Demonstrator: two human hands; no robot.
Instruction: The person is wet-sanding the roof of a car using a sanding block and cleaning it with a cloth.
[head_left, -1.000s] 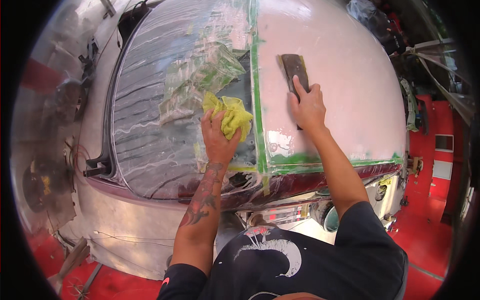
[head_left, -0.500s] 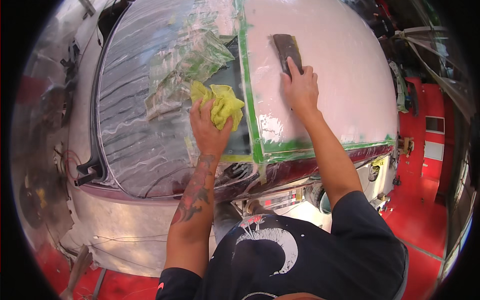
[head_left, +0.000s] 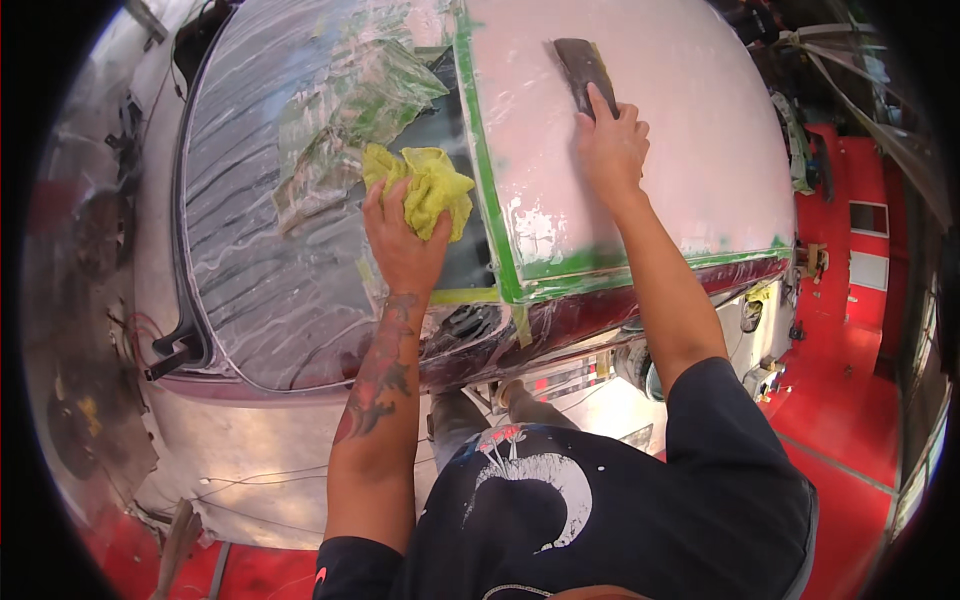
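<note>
In my left hand [head_left: 408, 240] is a crumpled yellow cloth [head_left: 436, 190], over the plastic-covered glass left of the green tape. My right hand [head_left: 612, 150] grips a long dark sanding block [head_left: 582, 72], index finger stretched along its top. The block rests on a pale, wet-looking car panel [head_left: 680, 130], its far end pointing up and slightly left. Green masking tape [head_left: 480, 165] borders that panel on its left and near sides. What lies under my right palm is hidden.
Clear plastic film [head_left: 260, 290] covers the vehicle's left part, with a bunched green-streaked masking sheet [head_left: 365, 105] on it. A dark red body edge [head_left: 570, 315] runs along the near side. Red flooring [head_left: 840, 400] lies to the right, thin cables [head_left: 260, 480] on the floor at lower left.
My right hand and the sanding block have slid slightly away from me and to the right over the panel. The whole view has shifted a little; the cloth stays in my left hand.
</note>
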